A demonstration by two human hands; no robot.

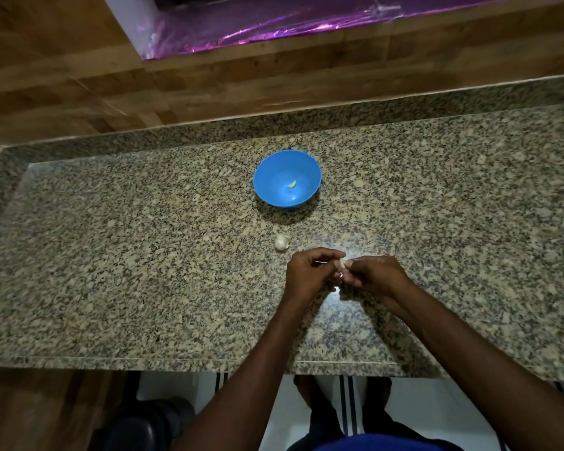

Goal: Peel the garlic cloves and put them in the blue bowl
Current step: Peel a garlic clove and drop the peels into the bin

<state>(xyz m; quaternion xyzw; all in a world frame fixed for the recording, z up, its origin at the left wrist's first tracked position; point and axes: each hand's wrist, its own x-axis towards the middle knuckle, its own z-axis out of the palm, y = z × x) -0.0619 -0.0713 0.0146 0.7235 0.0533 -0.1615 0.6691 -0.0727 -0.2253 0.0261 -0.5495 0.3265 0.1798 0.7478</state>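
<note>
Holding one garlic clove [342, 263] between them, the left hand [310, 271] and the right hand [376, 275] are meeting just above the granite desk [144, 255], close to the body, probably so that loose skin is falling on the stone and not in the bowl. The fingers [331, 255] of both hands are closing on the clove, pinching it from two sides; it seems they are pulling the skin off. The remaining garlic piece [281, 242] is lying just beside the left hand, easy to reach. The blue bowl [267, 177] is standing farther back, already holding one peeled clove [292, 184].
</note>
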